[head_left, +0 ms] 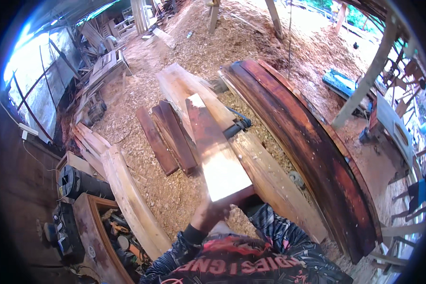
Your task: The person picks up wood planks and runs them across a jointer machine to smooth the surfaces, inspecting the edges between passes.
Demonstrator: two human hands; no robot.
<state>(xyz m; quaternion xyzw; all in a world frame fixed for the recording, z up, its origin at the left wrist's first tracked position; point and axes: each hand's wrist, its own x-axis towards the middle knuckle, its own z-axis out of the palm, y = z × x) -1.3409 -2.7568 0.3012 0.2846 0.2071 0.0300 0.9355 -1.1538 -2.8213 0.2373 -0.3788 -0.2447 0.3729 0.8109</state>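
A thick red-brown wooden board (208,135) stretches away from my body, its near part washed out by bright light. At its near left corner, my left hand (208,214) is closed on the board's end, the fingers partly hidden beneath it. My right sleeve (272,225) reaches up to the near right corner, where shadow and the board hide my right hand. The board lies over a long pale plank (265,170). Touching or close to the board's right edge is a dark tool (237,128), perhaps a power tool; its kind is unclear.
Shorter red-brown boards (175,137) lie to the left on wood shavings (170,199). A long dark red slab (307,142) stretches along the right. On the left are a pale curved slab (130,189), a black cylinder (80,182) and a wooden box (92,222) of tools.
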